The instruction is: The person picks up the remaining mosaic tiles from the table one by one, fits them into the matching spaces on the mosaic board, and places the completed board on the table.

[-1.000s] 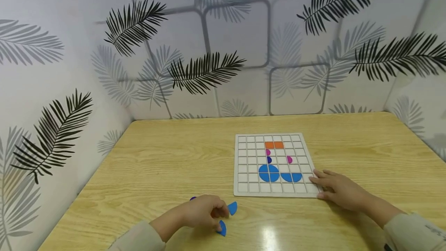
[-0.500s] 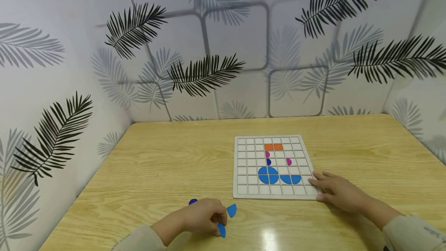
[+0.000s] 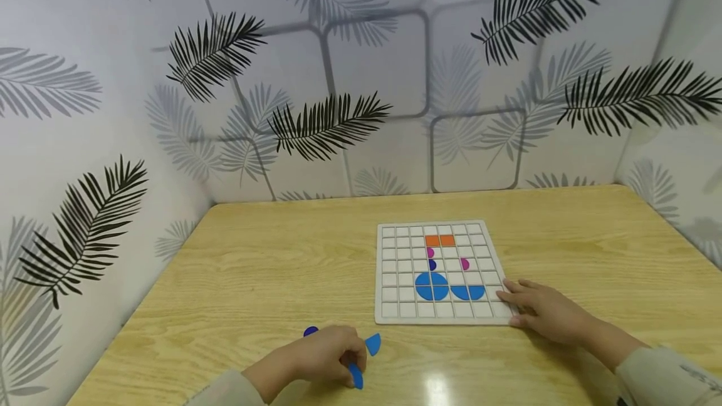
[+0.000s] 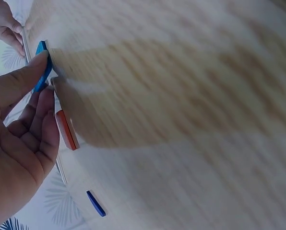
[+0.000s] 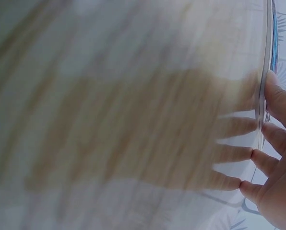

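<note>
Between the thumb and fingers of my left hand (image 3: 329, 353) a blue quarter-circle tile (image 3: 356, 376) is pinched, tilted up on edge; the left wrist view shows the thumb across this blue tile (image 4: 43, 72). Just beyond those fingers a second blue quarter-circle tile (image 3: 374, 344) lies on the table. My right hand (image 3: 547, 312) rests at the right edge of a white grid board (image 3: 395, 310), fingers spread and touching its near corner. Blue, orange, magenta and dark blue tiles sit in the board's squares.
A dark blue tile (image 3: 311, 331) lies behind the left hand, partly covered in the head view. In the left wrist view an orange tile (image 4: 67, 130) lies beyond the fingers. The wooden table (image 3: 254, 255) meets a leaf-patterned wall (image 3: 389, 143) at the back.
My left thumb and fingers have closed on the near blue quarter-circle tile and tipped it up from the table. The right hand stays at the board; the head view has shifted slightly.
</note>
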`<state>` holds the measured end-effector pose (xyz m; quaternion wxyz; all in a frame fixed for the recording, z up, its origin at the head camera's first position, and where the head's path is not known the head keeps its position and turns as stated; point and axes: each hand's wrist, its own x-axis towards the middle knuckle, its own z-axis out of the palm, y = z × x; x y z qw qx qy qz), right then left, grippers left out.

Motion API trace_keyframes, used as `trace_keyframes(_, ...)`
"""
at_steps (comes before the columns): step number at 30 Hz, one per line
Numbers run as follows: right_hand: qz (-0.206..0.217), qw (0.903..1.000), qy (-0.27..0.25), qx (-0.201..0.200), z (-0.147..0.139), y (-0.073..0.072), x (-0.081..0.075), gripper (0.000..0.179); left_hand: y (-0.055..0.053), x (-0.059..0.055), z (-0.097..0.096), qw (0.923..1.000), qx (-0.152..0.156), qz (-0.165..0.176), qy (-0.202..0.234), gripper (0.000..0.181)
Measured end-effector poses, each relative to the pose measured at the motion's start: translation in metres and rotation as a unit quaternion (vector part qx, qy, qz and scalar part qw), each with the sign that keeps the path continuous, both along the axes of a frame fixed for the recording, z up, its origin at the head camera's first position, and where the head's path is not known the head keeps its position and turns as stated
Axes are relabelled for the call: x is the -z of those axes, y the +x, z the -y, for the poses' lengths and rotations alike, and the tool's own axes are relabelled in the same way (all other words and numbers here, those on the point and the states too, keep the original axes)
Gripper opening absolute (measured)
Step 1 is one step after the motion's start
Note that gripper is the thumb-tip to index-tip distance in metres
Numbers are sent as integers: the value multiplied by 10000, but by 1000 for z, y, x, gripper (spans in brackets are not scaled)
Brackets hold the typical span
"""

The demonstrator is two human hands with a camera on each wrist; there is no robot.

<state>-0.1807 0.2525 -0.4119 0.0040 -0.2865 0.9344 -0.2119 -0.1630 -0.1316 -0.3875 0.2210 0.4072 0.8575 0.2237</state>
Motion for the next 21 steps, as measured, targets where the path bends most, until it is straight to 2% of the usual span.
trace_keyframes(9, 50, 10000, 32, 32, 0, 0, 0, 47, 1, -2, -1, 9974, -94, 414, 589, 10)
trace_keyframes(15, 32, 10000, 17, 39, 0, 0, 0, 47, -5, -7, -3, 9932, -351, 727, 838, 9)
trace_keyframes(21, -39, 10000, 34, 15, 1, 0, 1, 46, -8, -10, -10, 9903, -599, 786, 979, 11)
